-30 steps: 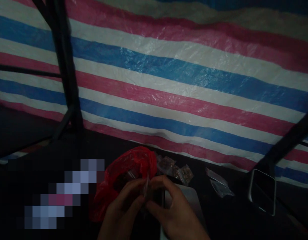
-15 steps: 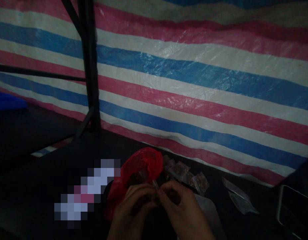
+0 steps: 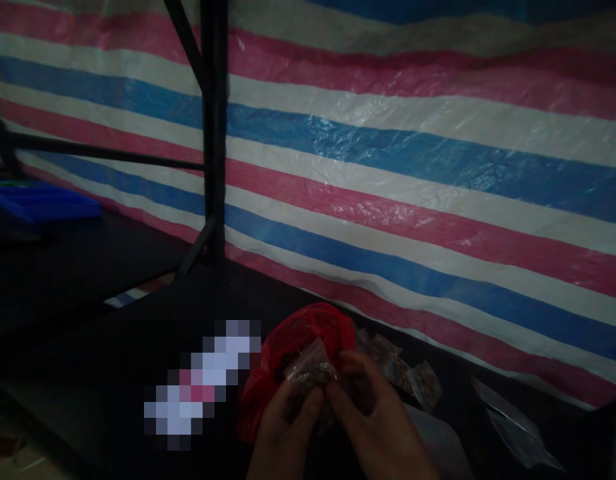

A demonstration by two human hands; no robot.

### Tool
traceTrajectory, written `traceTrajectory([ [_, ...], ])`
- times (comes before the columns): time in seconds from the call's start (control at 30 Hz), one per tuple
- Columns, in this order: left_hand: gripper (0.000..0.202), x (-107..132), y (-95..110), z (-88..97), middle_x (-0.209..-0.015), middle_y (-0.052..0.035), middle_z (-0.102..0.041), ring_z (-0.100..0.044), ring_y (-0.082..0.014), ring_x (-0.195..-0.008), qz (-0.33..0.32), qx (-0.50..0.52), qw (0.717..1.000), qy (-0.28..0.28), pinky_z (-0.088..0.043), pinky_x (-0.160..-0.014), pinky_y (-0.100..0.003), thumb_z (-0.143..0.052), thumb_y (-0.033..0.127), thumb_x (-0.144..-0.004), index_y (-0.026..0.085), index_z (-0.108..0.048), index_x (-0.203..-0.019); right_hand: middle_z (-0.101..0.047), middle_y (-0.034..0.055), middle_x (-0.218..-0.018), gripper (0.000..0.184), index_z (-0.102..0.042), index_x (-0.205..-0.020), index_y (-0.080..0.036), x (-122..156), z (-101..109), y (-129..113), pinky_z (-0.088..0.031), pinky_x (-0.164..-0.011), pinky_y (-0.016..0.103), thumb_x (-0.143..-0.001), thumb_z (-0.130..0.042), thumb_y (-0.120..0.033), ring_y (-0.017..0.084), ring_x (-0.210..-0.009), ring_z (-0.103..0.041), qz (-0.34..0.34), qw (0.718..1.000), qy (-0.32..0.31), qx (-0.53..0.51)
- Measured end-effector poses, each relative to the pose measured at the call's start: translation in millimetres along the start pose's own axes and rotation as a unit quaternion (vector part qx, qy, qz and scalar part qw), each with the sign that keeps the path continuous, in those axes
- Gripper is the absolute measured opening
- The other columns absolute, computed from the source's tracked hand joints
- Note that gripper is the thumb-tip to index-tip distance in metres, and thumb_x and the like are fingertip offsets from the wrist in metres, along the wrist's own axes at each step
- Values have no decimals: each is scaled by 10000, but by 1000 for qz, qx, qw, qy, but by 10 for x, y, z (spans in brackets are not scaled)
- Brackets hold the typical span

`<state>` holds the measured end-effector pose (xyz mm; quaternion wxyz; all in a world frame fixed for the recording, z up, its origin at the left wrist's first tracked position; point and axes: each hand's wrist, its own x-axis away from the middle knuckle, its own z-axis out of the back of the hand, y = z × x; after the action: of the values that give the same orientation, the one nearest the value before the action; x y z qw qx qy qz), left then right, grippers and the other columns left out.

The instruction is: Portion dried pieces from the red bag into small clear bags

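Note:
Between my hands is a small clear zip bag (image 3: 312,363), its top edge pointing up and something small and dark inside. My left hand (image 3: 293,420) is closed on the bag's left side, thumb on its front. My right hand (image 3: 363,407) pinches its right side between thumb and fingers. Just behind and to the left stands a red plastic bag (image 3: 273,357) with its mouth open; its contents are too dark to make out. Several filled clear bags (image 3: 425,387) of small brownish pieces lie to the right of the red bag.
Flat clear bags (image 3: 521,427) lie at the right on the black table (image 3: 188,307). A pale translucent object (image 3: 441,443) sits beside my right wrist. A blurred-out item (image 3: 203,383) is on the left. Farther left is a blue tray (image 3: 58,203); a black post (image 3: 214,133) stands before the striped sheet (image 3: 413,173).
The small bag has been turned, so its flat front and top edge now show. My hands have opened out around it. The view has swung left, bringing more of the blue tray into sight.

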<state>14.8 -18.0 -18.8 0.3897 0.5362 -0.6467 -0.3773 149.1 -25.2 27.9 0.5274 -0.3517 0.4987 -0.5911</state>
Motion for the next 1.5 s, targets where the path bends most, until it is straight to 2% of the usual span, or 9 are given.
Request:
traceTrajectory([
  [0.1,563,-12,-78,72,-1409,-123,-756,-663,-348,-1374,-4,-10,1000,14,-513,-1184,-511,-796,601,-824,235,-778,-1251,-822,91,-1046,348,-768,-1039,-249,-62,-26,56,-620,-923,451,-762,-760,-459,327,-1001,-786,-22,998,-47,-29],
  [0.23,549,-8,-328,77,-1475,-137,-706,-641,-323,-1402,-14,77,995,56,-489,-1210,-533,-677,585,-945,251,-710,-1380,-797,85,-1131,289,-802,-1033,-279,-154,-135,24,-566,-1009,475,-778,-750,-403,333,-1088,-744,53,994,77,56],
  [0.33,547,-12,-484,46,-1408,-155,-749,-707,-326,-1320,-11,146,988,44,-533,-1175,-541,-597,568,-993,249,-676,-1431,-785,79,-1165,262,-835,-1030,-309,-185,-218,-9,-551,-1029,473,-789,-737,-335,332,-1114,-731,99,985,71,122],
  [0.57,623,-63,-580,228,-1461,-199,-703,-692,-374,-1329,22,206,978,-11,-484,-1196,-579,-738,536,-908,212,-661,-1434,-755,85,-1369,493,-775,-1306,-283,-179,-327,-59,-512,-1123,536,-816,-728,-307,361,-1277,-691,88,976,74,183],
  [0.7,615,-94,-597,309,-1456,-205,-705,-687,-381,-1333,63,284,955,-60,-462,-1210,-567,-784,535,-877,185,-687,-1374,-793,93,-1283,411,-805,-1236,-270,-152,-333,-138,-554,-1064,523,-839,-708,-313,361,-1188,-737,66,971,51,222],
  [0.87,531,-77,-609,303,-1629,-153,-561,-616,-383,-1420,49,292,955,-30,-463,-1217,-540,-802,445,-857,239,-715,-1338,-793,100,-1230,334,-827,-1165,-270,-100,-314,-202,-575,-1021,476,-870,-674,-309,343,-1147,-753,66,969,21,238],
  [1.17,638,-139,-769,166,-1482,-163,-693,-640,-395,-1389,87,321,943,-22,-492,-1166,-577,-825,572,-808,264,-693,-1352,-750,89,-1369,484,-766,-1318,-284,-72,-284,-203,-519,-1132,536,-853,-690,-395,364,-1297,-690,49,980,11,194],
  [1.37,620,-70,-674,212,-1535,-142,-659,-543,-363,-1492,21,111,993,-42,-444,-1224,-569,-654,590,-935,270,-631,-1466,-744,88,-1378,442,-774,-1294,-295,-72,-297,-187,-473,-1174,582,-907,-620,-441,364,-1337,-657,61,974,30,217],
  [1.5,558,-46,-577,393,-1565,-60,-639,-345,-362,-1610,-12,32,999,-30,-271,-1325,-564,-856,409,-772,311,-756,-1312,-761,100,-1301,394,-797,-1230,-280,-40,-336,-195,-559,-1083,484,-956,-529,-371,312,-1211,-731,86,968,-8,234],
])
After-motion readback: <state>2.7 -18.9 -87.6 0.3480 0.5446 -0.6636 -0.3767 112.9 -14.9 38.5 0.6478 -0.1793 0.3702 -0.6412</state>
